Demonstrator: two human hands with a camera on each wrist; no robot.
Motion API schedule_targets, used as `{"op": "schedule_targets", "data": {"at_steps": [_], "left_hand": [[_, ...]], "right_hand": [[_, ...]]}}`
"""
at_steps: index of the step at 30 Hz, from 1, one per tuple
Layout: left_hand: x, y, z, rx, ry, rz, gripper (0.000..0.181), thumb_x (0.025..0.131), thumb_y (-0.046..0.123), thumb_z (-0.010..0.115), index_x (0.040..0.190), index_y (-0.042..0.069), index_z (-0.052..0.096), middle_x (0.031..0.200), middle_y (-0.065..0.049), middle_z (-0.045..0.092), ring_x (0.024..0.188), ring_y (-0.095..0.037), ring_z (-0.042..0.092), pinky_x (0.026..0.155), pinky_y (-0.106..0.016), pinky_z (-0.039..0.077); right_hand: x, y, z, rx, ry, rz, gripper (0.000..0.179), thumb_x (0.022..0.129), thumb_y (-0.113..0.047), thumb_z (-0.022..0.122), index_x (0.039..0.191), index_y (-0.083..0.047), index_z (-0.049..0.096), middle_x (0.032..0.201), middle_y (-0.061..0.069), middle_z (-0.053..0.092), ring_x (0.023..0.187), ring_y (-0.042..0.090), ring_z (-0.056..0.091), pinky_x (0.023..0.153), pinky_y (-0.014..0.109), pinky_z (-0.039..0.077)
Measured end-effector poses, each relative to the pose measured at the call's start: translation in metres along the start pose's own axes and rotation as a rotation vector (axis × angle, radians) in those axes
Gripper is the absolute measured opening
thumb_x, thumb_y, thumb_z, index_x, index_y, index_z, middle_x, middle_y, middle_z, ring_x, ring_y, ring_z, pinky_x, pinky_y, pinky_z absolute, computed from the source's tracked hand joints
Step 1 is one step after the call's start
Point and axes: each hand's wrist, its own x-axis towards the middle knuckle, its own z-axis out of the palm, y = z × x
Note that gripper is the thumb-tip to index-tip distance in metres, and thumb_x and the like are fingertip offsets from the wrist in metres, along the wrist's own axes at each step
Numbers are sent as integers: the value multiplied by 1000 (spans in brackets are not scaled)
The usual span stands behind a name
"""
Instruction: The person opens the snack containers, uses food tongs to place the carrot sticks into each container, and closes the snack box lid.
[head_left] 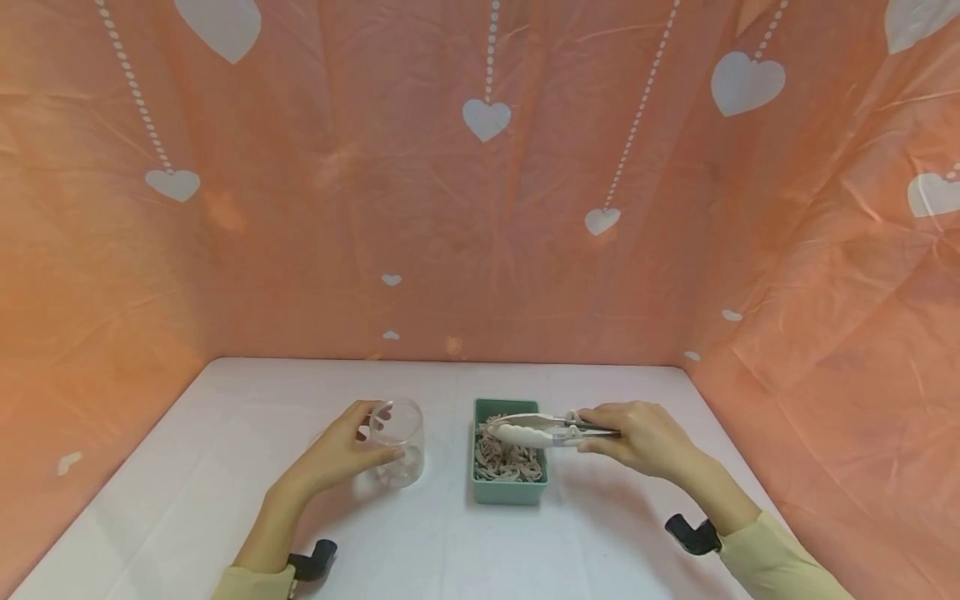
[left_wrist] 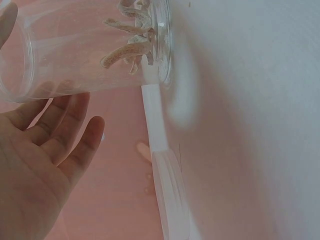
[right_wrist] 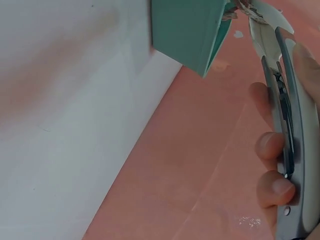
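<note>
My left hand [head_left: 333, 458] is curled around a clear jar [head_left: 416, 454], thumb on the near side and fingers behind it. The jar stands upright on the white table, its top uncovered. Several tan, dried-looking strips [left_wrist: 127, 52] lie at its bottom. My right hand [head_left: 637, 437] grips metal tongs [head_left: 558, 442] with white tips, thumb on one arm and fingers on the other. Those tips reach over a green rectangular box [head_left: 508, 493] full of similar curled strips [head_left: 510, 462]. Some strips touch the tips; whether any are pinched, I cannot tell.
The table [head_left: 450, 550] has a white cover. Orange cloth [head_left: 420, 208] with white hearts hangs behind it and on both sides. Jar and box stand apart, with a gap of bare table between them. Each wrist wears a black camera mount [head_left: 693, 535].
</note>
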Motion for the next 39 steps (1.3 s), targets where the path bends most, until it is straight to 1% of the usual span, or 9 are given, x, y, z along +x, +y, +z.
{"op": "schedule_targets", "data": {"at_steps": [3, 6, 13, 16, 19, 25, 31, 39], "left_hand": [[0, 0, 0, 1, 1, 2, 76, 86, 41, 86, 143, 4, 52, 135, -13, 60, 111, -31, 61, 91, -47, 52], [0, 0, 0, 2, 0, 6, 76, 86, 41, 86, 143, 4, 52, 134, -13, 60, 111, -31, 61, 91, -47, 52], [0, 0, 0, 5, 0, 11, 76, 86, 41, 86, 143, 4, 52, 134, -13, 60, 111, -31, 61, 91, -47, 52], [0, 0, 0, 7, 1, 16, 75, 86, 41, 86, 143, 4, 53, 134, -13, 60, 111, -31, 61, 91, -48, 52], [1, 0, 0, 7, 0, 14, 76, 86, 41, 86, 143, 4, 53, 134, -13, 60, 111, -31, 61, 92, -48, 52], [1, -1, 0, 12, 4, 8, 76, 86, 42, 86, 143, 4, 53, 135, -13, 60, 110, -31, 61, 91, -48, 53], [0, -1, 1, 8, 1, 11, 76, 86, 42, 85, 143, 4, 53, 135, -14, 60, 111, -32, 61, 92, -48, 52], [0, 0, 0, -3, -4, -4, 76, 86, 41, 86, 143, 4, 52, 135, -14, 59, 110, -32, 61, 90, -47, 53]], "right_hand": [[1, 0, -1, 11, 30, 12, 41, 85, -32, 86, 121, -14, 79, 108, 0, 79, 90, 19, 76, 70, 39, 59], [3, 0, -3, 19, 62, 6, 42, 83, -30, 87, 121, -14, 79, 107, 1, 80, 88, 20, 77, 68, 38, 59], [9, 3, -6, 29, 151, -66, 42, 81, -29, 88, 118, -11, 80, 101, 3, 80, 82, 18, 76, 63, 34, 58], [11, 4, -8, 30, 178, -83, 42, 79, -29, 89, 116, -9, 80, 100, 4, 80, 80, 18, 76, 62, 33, 57], [13, 3, -11, 32, 184, -79, 42, 78, -27, 90, 116, -9, 80, 99, 4, 80, 81, 19, 77, 62, 33, 57], [15, 1, -14, 30, 170, -62, 43, 78, -24, 90, 117, -9, 80, 101, 4, 80, 82, 19, 77, 62, 33, 57], [17, -1, -14, 26, 171, -60, 42, 79, -25, 89, 117, -9, 80, 100, 4, 80, 81, 19, 76, 62, 33, 56], [25, -4, -13, 55, 184, -83, 43, 80, -25, 89, 118, -9, 79, 100, 3, 80, 76, 10, 72, 60, 29, 53]]}}
